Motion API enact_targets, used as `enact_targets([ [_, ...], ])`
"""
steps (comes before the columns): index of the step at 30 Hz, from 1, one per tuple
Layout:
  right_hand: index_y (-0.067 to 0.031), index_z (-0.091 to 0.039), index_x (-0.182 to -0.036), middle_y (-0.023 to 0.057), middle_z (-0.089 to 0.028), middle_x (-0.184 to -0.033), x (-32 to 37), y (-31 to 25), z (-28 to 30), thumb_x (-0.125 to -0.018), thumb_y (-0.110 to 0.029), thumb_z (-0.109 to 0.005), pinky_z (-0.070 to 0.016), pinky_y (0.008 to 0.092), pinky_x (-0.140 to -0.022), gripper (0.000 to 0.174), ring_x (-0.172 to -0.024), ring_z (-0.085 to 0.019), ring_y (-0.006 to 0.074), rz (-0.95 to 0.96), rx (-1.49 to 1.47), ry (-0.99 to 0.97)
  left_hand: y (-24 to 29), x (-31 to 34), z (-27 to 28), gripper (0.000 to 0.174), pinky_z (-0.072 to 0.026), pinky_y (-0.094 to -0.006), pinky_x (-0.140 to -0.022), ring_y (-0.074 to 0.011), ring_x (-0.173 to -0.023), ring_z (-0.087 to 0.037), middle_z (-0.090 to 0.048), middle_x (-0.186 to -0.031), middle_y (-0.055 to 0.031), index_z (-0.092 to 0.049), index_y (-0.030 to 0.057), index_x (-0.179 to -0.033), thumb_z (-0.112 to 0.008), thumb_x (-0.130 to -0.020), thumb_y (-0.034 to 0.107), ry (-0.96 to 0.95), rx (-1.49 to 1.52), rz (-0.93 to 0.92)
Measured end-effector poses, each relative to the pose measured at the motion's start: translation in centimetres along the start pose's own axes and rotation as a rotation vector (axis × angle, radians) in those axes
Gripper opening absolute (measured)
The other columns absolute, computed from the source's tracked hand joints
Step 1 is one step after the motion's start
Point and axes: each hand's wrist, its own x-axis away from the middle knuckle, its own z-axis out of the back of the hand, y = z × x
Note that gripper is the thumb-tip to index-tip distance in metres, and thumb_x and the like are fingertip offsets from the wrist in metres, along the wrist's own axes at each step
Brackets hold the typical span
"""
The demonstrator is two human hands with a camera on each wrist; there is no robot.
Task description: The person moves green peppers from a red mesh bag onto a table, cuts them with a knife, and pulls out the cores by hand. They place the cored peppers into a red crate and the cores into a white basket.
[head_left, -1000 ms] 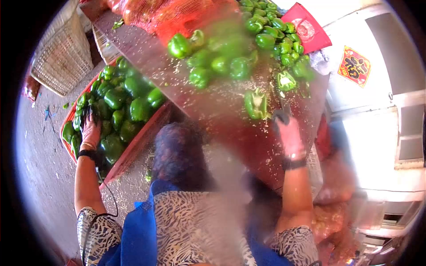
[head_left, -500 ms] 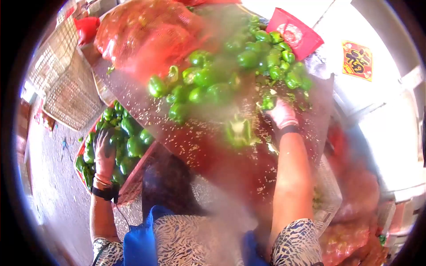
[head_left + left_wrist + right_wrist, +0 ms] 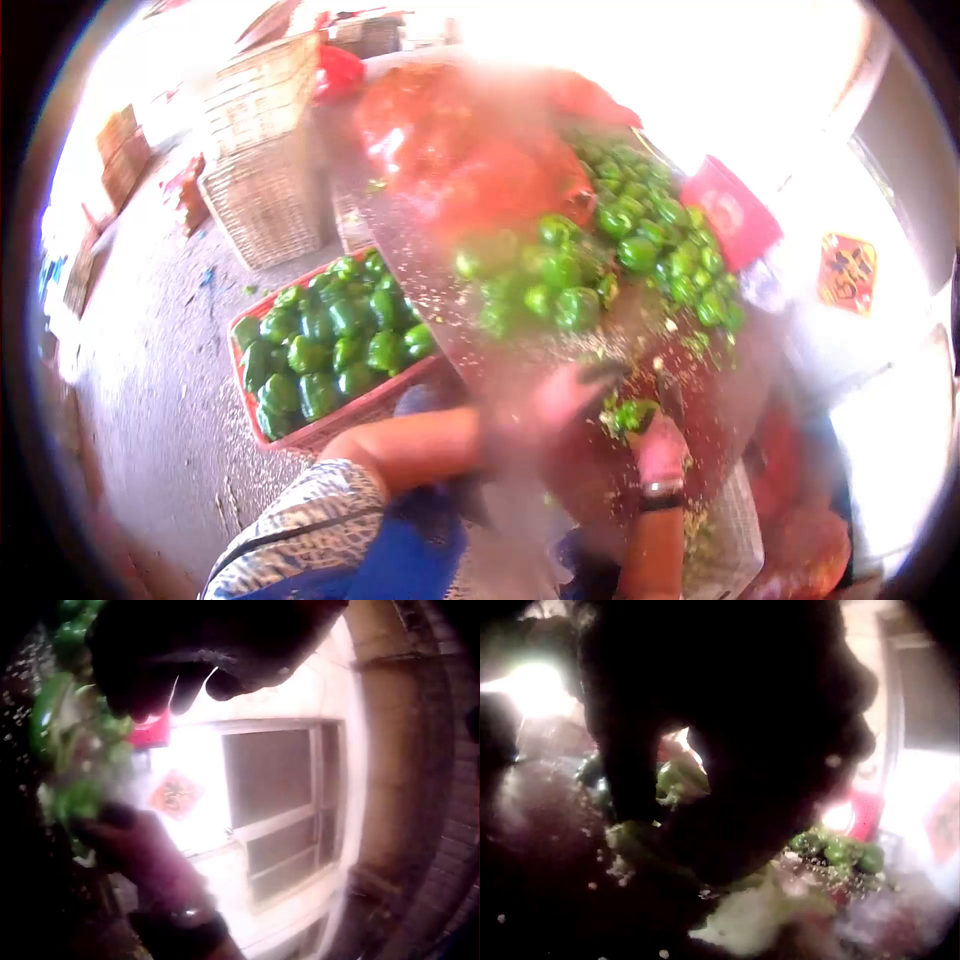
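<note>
In the head view my gloved right hand (image 3: 660, 448) grips a green bell pepper (image 3: 632, 414) low over the dark red tabletop (image 3: 590, 470). Its curled fingers are a dark outline in the right wrist view, with a pale, torn pepper piece (image 3: 742, 922) below them. My left hand (image 3: 562, 396), also gloved and blurred, reaches across from the left, close beside that pepper. The left wrist view shows its fingers (image 3: 142, 682) loosely bent, with nothing seen between them. Several more green peppers (image 3: 575, 308) lie just beyond both hands.
A red crate (image 3: 330, 430) full of green peppers stands left of the table. Red mesh sacks (image 3: 440, 160) and a pile of peppers (image 3: 690, 250) cover the table's far part, beside a pink-red bag (image 3: 730, 215). Wicker baskets (image 3: 265, 190) stand behind the crate. Seeds litter the tabletop.
My left hand has left the peppers in the crate and swung right over the table. My right hand has brought a pepper back toward my body. The head view has shifted.
</note>
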Motion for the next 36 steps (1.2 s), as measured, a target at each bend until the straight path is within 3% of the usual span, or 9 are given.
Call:
enact_targets([
  [3,-0.003,-0.054,-0.122,0.0159,-0.058,-0.106,0.2,3.1,-6.5,-0.076,-0.022,-0.069,-0.0501,0.0406,-0.079,0.052,-0.096,-0.059,0.031,0.241,0.575,0.63,-5.8,3.3,-6.6,0.042,-0.0479,-0.0398,-0.089,-0.03,-0.107,-0.058,-0.059,-0.116,-0.0205,-0.053,-0.0006,-0.121,-0.06,-0.084,0.016,-0.092,0.35,0.371],
  [5,-0.0026,-0.054,-0.122,0.016,-0.058,-0.103,-0.8,0.4,-3.3,-0.081,-0.007,-0.053,-0.0496,0.0377,-0.079,0.041,-0.092,-0.059,0.0304,0.143,0.248,0.207,-8.5,4.7,-10.0,0.041,-0.0475,-0.0392,-0.089,-0.029,-0.106,-0.058,-0.059,-0.116,-0.0194,-0.054,0.0004,-0.122,-0.059,-0.085,0.019,-0.084,0.419,0.44],
  [11,-0.0034,-0.063,-0.103,0.015,-0.065,-0.086,-2.5,-1.9,-0.9,-0.082,-0.004,-0.047,-0.0511,0.0397,-0.074,0.026,-0.082,-0.064,0.0304,0.403,0.451,0.086,-11.9,4.5,-13.5,0.04,-0.0462,-0.0375,-0.09,-0.0261,-0.104,-0.058,-0.061,-0.115,-0.0162,-0.054,0.0034,-0.123,-0.057,-0.09,0.025,0.026,0.459,0.483],
  [16,-0.0005,-0.065,-0.106,0.0024,-0.068,-0.092,-6.0,1.4,-2.4,-0.085,-0.013,-0.066,-0.0474,0.0259,-0.073,0.024,-0.081,-0.056,0.0091,0.145,-0.892,-0.284,-11.6,3.5,-13.2,0.036,-0.0452,-0.0367,-0.089,-0.021,-0.104,-0.055,-0.061,-0.114,-0.0092,-0.056,0.0049,-0.12,-0.055,-0.093,0.028,0.092,0.846,0.417],
  [26,0.003,-0.06,-0.112,0.0096,-0.067,-0.099,2.4,-1.1,-1.3,-0.08,-0.009,-0.069,-0.0494,0.0309,-0.085,0.036,-0.092,-0.062,0.02,0.01,-1.456,-0.191,4.0,0.8,1.2,0.026,-0.0498,-0.0379,-0.079,-0.0193,-0.091,-0.062,-0.064,-0.099,-0.0133,-0.063,0.0041,-0.102,-0.052,-0.09,0.024,0.02,0.733,0.344],
  [33,0.0005,-0.059,-0.117,0.0148,-0.062,-0.112,3.6,-3.2,0.7,-0.075,-0.014,-0.074,-0.0473,0.0353,-0.092,0.047,-0.104,-0.06,0.0263,0.252,-0.944,0.058,0.6,6.2,-2.3,0.024,-0.0504,-0.0305,-0.078,-0.0156,-0.088,-0.061,-0.064,-0.101,-0.0071,-0.061,0.0088,-0.109,-0.059,-0.087,0.017,0.218,1.459,0.678],
  [34,-0.004,-0.059,-0.12,0.0182,-0.054,-0.125,4.8,-4.6,2.2,-0.071,-0.02,-0.078,-0.0432,0.041,-0.097,0.055,-0.114,-0.053,0.0315,0.271,-0.361,0.313,-1.7,5.3,-3.8,0.022,-0.0506,-0.0294,-0.076,-0.0153,-0.088,-0.062,-0.064,-0.1,-0.0081,-0.061,0.0056,-0.11,-0.055,-0.088,0.005,0.273,1.532,0.741],
  [35,-0.0101,-0.059,-0.122,0.0197,-0.049,-0.131,5.6,-6.9,5.2,-0.069,-0.023,-0.079,-0.0387,0.0445,-0.102,0.058,-0.12,-0.047,0.0352,0.199,-0.442,0.206,-1.3,2.2,-2.5,0.025,-0.0528,-0.0316,-0.076,-0.019,-0.082,-0.063,-0.065,-0.098,-0.0085,-0.061,0.003,-0.108,-0.051,-0.09,0.017,0.189,1.804,1.245],
  [36,-0.0099,-0.059,-0.121,0.0186,-0.051,-0.128,5.1,-6.9,5.3,-0.07,-0.022,-0.078,-0.0402,0.0439,-0.099,0.056,-0.118,-0.049,0.0347,0.187,-0.406,0.247,-8.9,5.7,-5.4,0.029,-0.0524,-0.0322,-0.08,-0.0198,-0.094,-0.061,-0.062,-0.108,-0.0125,-0.056,0.0023,-0.115,-0.049,-0.092,0.019,-0.095,2.018,0.73],
])
